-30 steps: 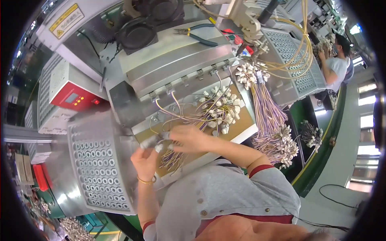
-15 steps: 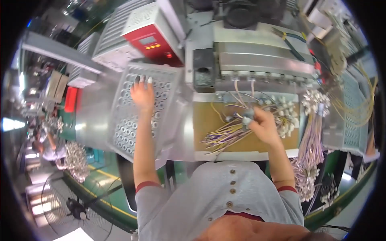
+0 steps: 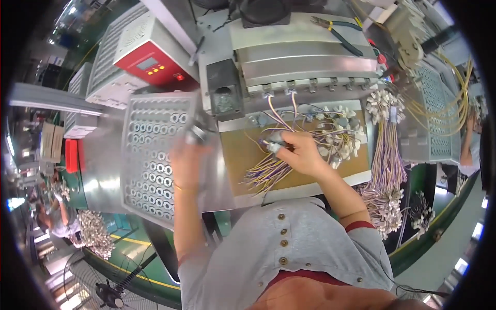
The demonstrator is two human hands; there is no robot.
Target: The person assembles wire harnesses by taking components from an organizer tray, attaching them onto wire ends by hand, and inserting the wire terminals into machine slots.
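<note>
My left hand (image 3: 187, 157) is smeared by motion above the right edge of a grey tray (image 3: 129, 175). At its blurred fingertips shows a small ring-shaped part (image 3: 198, 134), pinched there. Several similar ring parts sit in rows in the tray's round pockets. My right hand (image 3: 304, 154) is closed on a wire harness (image 3: 273, 145), thumb and fingers around a pale connector. Its yellow and purple wires (image 3: 266, 173) fan out over a brown board (image 3: 232, 155). White connectors (image 3: 341, 134) lie heaped beyond my right hand.
A metal fixture (image 3: 310, 64) with two wires plugged in stands behind the board, pliers (image 3: 341, 37) on top. A black box (image 3: 225, 88) and a red-fronted unit (image 3: 155, 64) stand left of it. Wire bundles (image 3: 387, 150) hang at the right. A fan (image 3: 111, 294) stands lower left.
My left hand has come off the tray's pockets toward the board, with a ring-shaped part at its fingertips. My right hand still grips the harness. The whole view has shifted.
</note>
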